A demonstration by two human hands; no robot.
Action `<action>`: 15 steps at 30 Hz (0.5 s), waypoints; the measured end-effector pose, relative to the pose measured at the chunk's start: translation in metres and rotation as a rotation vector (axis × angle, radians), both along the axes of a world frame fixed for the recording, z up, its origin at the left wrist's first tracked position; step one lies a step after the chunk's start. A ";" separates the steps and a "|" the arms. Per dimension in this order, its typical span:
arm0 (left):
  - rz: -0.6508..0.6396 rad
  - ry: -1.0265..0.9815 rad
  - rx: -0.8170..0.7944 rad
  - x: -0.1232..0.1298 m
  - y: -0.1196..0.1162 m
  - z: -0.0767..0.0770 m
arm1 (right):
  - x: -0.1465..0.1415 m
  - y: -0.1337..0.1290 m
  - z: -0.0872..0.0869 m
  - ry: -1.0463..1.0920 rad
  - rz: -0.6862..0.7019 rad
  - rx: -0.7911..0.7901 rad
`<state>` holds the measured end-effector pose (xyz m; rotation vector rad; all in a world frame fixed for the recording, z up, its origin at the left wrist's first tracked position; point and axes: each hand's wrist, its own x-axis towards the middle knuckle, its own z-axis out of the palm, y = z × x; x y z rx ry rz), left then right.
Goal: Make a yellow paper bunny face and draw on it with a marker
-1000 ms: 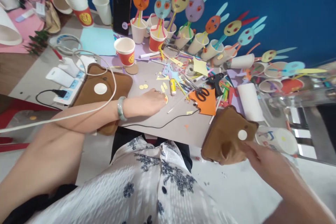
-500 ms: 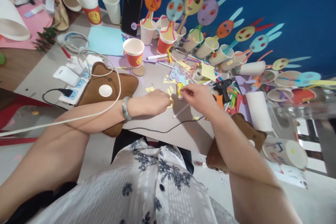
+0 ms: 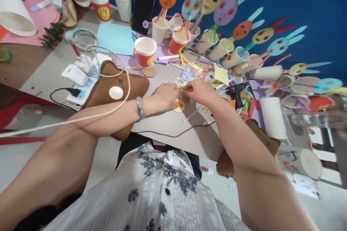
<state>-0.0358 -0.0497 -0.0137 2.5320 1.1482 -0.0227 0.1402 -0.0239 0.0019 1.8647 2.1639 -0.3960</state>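
My left hand lies low over the table with its fingers curled at a yellow paper rabbit face, covering part of it. The face has orange eye pieces. Close beside it, my right hand is closed in a pinch above the face; what is between its fingertips is too small to make out. A clear thin stick rests on the table just below my right hand. A brown paper disc lies beyond my left hand, beside a red and white paper cup.
Paper cups with rabbit-faced figures line the blue wall. A black glue gun lies right of my right hand, its cord crossing in front. Paper scraps lie ahead. A white cable crosses my left forearm; a power strip sits left.
The view has shifted, moving the scene rightward. My right hand has come leftward and closer to my left, covering the yellow glue stick. An orange eye now shows on the yellow face.
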 end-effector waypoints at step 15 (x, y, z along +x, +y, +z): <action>0.019 -0.049 -0.081 0.001 0.001 -0.003 | -0.010 -0.004 -0.005 0.051 -0.048 0.038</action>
